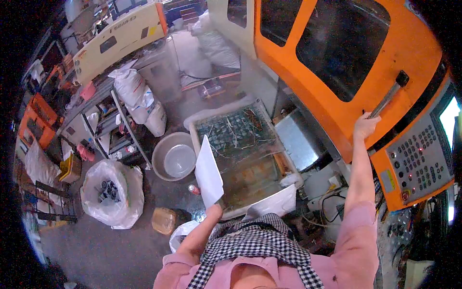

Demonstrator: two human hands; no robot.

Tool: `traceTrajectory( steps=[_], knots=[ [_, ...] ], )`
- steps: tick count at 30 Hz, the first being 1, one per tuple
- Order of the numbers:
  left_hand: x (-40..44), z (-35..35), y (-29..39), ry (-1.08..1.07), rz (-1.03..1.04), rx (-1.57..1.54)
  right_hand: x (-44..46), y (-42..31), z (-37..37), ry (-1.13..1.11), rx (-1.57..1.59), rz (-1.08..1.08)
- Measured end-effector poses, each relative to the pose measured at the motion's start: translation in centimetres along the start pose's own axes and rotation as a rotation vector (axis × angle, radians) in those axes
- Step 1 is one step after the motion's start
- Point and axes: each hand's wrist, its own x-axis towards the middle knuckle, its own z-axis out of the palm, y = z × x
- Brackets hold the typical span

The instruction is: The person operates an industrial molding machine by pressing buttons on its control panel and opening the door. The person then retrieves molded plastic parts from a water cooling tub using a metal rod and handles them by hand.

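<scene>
Right hand [366,126], fingers closed round the handle [388,98] of the orange door [415,45]; left hand [215,210], finger state indeterminable, at the lower end of the white panel [208,176], which an uneven pull might knock against the tub [280,143] alongside.

White sacks [129,89] stand by a metal rack [128,119]. A round basin [178,159] sits on the floor [101,255], near an open plastic bag [130,192] holding dark pieces.

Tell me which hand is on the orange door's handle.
The right hand, closed around the lower end of the handle on the orange door; the left hand is by the white sheet.
</scene>
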Motion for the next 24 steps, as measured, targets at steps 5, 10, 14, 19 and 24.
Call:
traceTrajectory(
  steps=[5, 10, 14, 19, 24],
  knots=[
    [-0.4, -0.6, 0.4, 0.017, -0.023, 0.010, 0.0, 0.1, -0.3, -0.022, 0.045, -0.009],
    [-0.4, -0.9, 0.8, -0.061, -0.034, -0.013, 0.1, 0.9, 0.6, 0.005, 0.028, -0.029],
    [-1.0, -3.7, 1.9, -0.136, 0.006, 0.045, -0.1, 0.5, 0.1, 0.044, 0.020, -0.081],
    [-0.8, -3.4, 1.4, -0.093, 0.065, 0.058, 0.0, 1.3, 1.4, 0.001, 0.057, 0.021],
    [0.7, -3.1, 1.0, -0.150, -0.066, 0.102, -0.1, 1.3, 1.0, -0.026, 0.034, 0.018]
  ],
)
